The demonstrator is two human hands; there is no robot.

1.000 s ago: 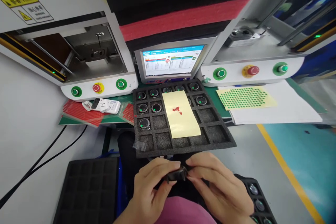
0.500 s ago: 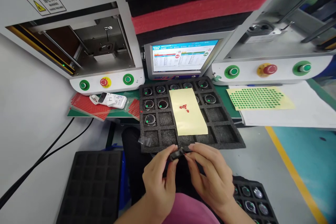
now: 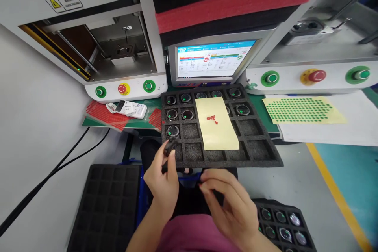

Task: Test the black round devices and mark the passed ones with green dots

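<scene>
My left hand point(image 3: 163, 183) pinches a dark round watch body point(image 3: 169, 148) between thumb and fingers, on edge over the front left pockets of the black foam tray point(image 3: 206, 163). Thumb and fingertips of my right hand point(image 3: 230, 201) are pressed together just in front of the tray; whatever they hold is too small and blurred to name. Several round watch bodies point(image 3: 187, 115) with green dots sit in the tray's back and left pockets. Across the tray's middle lies a yellow paper strip point(image 3: 220, 139) bearing small red scraps point(image 3: 212, 119).
Behind the tray stands a lit screen point(image 3: 215, 63) between two press machines with buttons. Red sticker sheets point(image 3: 103, 113) and a white handheld device point(image 3: 134, 109) lie left, a green-dot sheet point(image 3: 298, 111) right. Lower down are a foam tray point(image 3: 108, 204) and another holding watch bodies point(image 3: 285, 234).
My hands have moved apart. The left carried the watch body up and left to the tray's front left pockets; the right let go of it and stays near the front edge.
</scene>
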